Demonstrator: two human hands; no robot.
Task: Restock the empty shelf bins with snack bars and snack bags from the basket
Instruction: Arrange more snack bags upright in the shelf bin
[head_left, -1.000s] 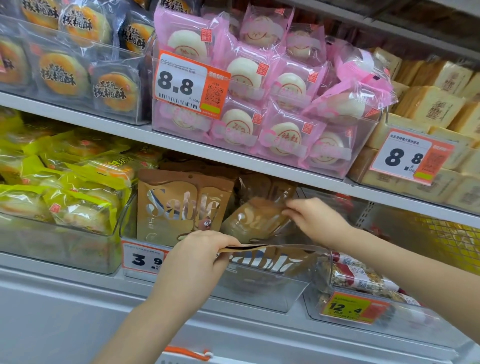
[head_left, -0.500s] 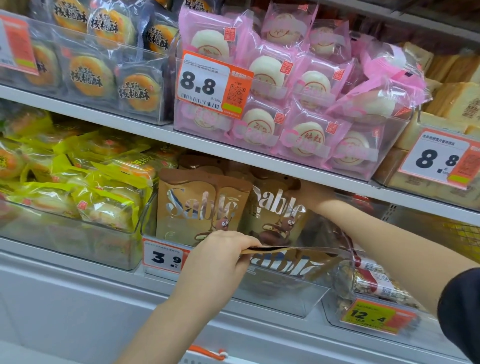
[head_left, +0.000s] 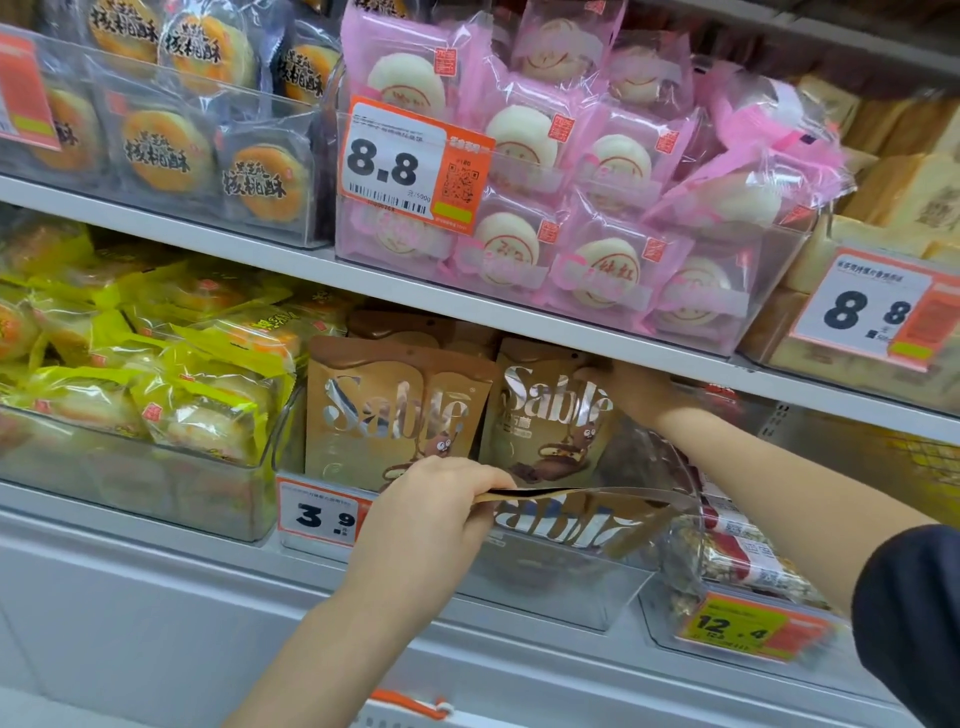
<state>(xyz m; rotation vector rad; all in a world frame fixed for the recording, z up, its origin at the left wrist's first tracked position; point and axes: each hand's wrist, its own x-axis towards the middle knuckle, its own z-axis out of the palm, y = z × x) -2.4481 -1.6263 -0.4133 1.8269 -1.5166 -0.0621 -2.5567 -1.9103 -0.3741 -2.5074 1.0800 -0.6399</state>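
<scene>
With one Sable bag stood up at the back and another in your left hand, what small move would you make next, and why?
Probably let the right hand release the upright Sable bag, since it stands beside the other one. Then stand the flat bag, pinched by the left hand, in the clear bin.

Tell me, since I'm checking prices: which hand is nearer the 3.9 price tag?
Left. The left hand sits right beside the 3.9 price tag, pinching a flat brown bag at the bin's front. The right hand is higher and farther back, on the upright bag.
</scene>
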